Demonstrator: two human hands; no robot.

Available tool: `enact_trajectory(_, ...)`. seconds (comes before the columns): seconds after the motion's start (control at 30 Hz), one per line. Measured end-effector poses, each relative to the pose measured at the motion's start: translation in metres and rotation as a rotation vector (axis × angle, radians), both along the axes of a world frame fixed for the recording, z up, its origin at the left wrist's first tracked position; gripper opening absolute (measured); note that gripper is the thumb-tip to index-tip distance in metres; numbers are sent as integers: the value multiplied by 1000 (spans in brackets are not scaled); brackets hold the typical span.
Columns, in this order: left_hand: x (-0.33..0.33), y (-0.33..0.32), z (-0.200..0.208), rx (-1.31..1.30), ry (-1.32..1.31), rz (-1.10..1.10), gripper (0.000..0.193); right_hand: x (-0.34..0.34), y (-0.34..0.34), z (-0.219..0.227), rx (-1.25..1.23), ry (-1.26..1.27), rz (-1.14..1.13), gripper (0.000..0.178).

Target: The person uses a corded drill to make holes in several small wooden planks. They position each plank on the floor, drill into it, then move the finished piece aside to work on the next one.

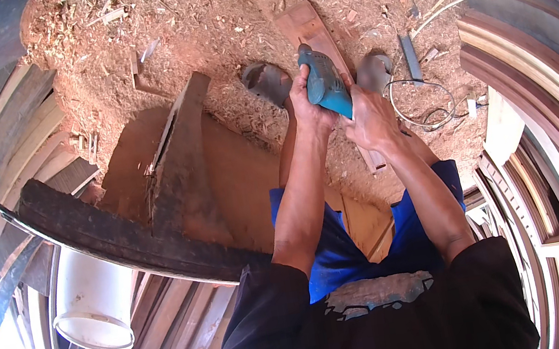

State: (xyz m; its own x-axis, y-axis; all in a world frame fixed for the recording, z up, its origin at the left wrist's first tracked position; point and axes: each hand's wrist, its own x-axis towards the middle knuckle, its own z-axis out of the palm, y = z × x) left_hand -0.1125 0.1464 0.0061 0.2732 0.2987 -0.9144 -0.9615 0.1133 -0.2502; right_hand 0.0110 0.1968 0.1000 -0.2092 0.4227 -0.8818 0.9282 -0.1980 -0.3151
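Note:
A teal power drill (pixel 325 84) is between my two hands, its dark chuck pointing away from me over a reddish-brown wooden plank (pixel 303 20). My left hand (pixel 313 108) wraps the drill's left side. On its right, nearer the rear end, my right hand (pixel 371 121) closes round the tool, though its grip is partly hidden. The plank lies lengthwise between my feet and passes under the drill. Whether the bit touches the wood I cannot tell.
Wood shavings (pixel 199 20) cover the ground. A dark wooden piece (pixel 178 146) stands at the left, near a white bucket (pixel 93 303). A cable (pixel 428 83) loops beside a dark flat bar (pixel 411 57) at the right. Stacked wooden frames (pixel 529 58) line the right side.

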Motion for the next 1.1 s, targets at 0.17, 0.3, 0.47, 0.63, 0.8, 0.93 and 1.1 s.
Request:
enact_trajectory(0.17,-5,-1,-18,-15,24,-36,51,-5,1,-12,37,-3,32,49)
enact_trajectory(0.3,-5,-4,-25,67,0,-67,55,-7,5,-10,19,1,-52,45)
enact_trajectory(0.47,-4,-2,-26,50,20,-73,57,-8,6,-10,31,-10,-42,45)
enact_trajectory(0.63,-3,2,-26,9,52,-68,58,-8,8,-13,8,-12,-43,46)
enact_trajectory(0.8,-2,1,-28,12,40,-60,58,-9,13,-12,-29,-26,-45,51)
enact_trajectory(0.93,-1,-1,-32,-2,49,-72,56,-10,19,-11,-86,-44,-53,54)
enact_trajectory(1.1,0,8,-26,11,76,-90,53,-7,19,-18,-121,-63,-61,52)
